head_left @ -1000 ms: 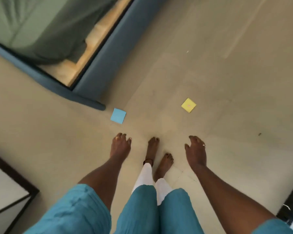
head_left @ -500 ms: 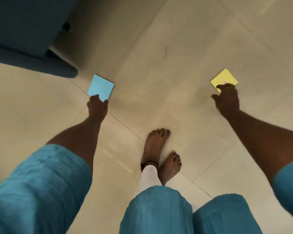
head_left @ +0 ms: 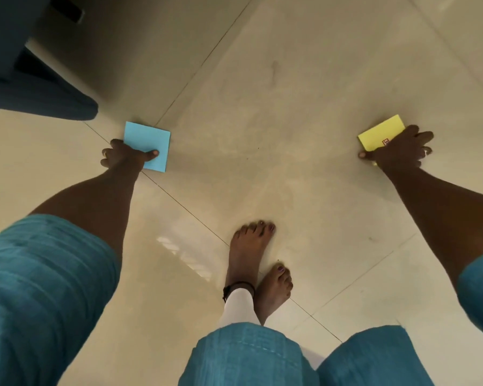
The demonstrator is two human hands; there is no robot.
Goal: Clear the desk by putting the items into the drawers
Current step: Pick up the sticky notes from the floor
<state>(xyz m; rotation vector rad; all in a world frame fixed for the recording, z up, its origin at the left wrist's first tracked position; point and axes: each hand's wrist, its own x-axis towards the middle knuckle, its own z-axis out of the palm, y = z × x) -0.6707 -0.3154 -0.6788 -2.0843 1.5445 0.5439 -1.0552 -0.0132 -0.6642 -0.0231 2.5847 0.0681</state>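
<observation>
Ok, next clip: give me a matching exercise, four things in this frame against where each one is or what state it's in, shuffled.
Things
1. blue sticky-note pad
2. yellow sticky-note pad
3. dark blue furniture
4. black anklet

Places or states
A. far left, above the floor tiles
B. pinched by the left hand
C. around the forward foot's ankle
D. gripped by the right hand

Pairs: 1-B, 2-D, 3-A, 4-C
</observation>
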